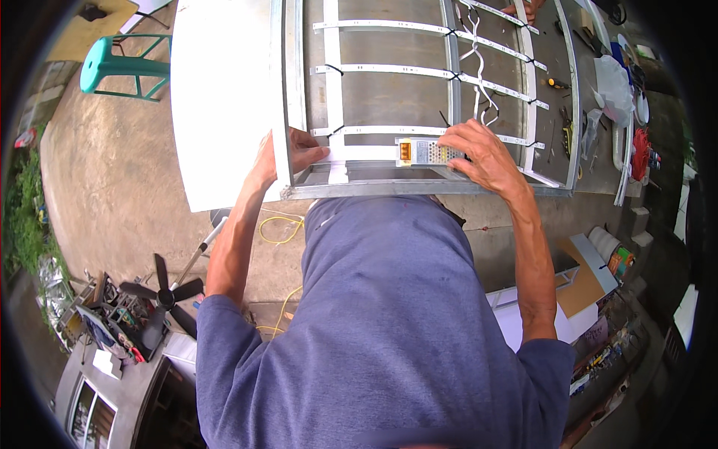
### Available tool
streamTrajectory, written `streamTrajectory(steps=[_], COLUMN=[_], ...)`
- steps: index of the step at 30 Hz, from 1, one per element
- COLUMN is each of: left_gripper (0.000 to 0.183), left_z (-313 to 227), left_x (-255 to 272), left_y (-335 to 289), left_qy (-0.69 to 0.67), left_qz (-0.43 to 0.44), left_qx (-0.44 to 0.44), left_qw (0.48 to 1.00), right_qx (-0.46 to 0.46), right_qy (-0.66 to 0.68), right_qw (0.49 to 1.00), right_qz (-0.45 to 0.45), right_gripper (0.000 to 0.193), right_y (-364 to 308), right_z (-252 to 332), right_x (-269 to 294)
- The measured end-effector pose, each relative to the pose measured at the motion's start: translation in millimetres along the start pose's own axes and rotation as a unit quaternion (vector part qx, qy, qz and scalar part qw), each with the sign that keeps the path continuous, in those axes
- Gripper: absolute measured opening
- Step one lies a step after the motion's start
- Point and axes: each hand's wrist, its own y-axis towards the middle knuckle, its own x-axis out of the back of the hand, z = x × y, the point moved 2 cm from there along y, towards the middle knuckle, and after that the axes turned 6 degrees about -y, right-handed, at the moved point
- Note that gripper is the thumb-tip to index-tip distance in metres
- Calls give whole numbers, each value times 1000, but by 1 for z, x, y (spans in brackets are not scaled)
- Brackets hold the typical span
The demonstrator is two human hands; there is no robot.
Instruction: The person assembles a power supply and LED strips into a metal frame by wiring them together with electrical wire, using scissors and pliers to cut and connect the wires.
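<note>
A metal frame [426, 187] stands in front of me, crossed by white LED strips [389, 69] fastened with black ties. Along its near side lies a white strip [363, 153], with a power supply [422, 152] in a perforated silver case, orange at its left end. My right hand [486, 157] curls over the right end of the power supply, fingertips on the case. At the left corner, my left hand [299, 152] reaches past the upright, its fingers pressed together at the left end of the white strip. Part of that hand is hidden behind the metal.
White wires [479, 67] hang across the strips. Another person's hand [527, 10] is at the far right. A large white panel [224, 97] flanks the frame, with a green stool [123, 66] beyond. Pliers [567, 138] and a plastic bag [613, 88] lie right.
</note>
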Motion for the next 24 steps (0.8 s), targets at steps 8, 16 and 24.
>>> streamTrajectory(steps=[8, 16, 24], left_gripper=[36, 32, 30], left_z=[-15, -7, -29], left_x=[-2, -6, 0], left_y=[-5, -2, -5], left_qy=[36, 6, 19], left_qz=[-9, 2, 18], left_qx=[33, 32, 50], left_qw=[999, 999, 998], right_qx=[3, -6, 235], right_qy=[1, 118, 766], right_qw=[1000, 985, 584], right_qz=[-6, -129, -131], right_gripper=[39, 22, 21], right_y=[-2, 3, 4], right_z=[-4, 64, 196], right_x=[-1, 29, 84])
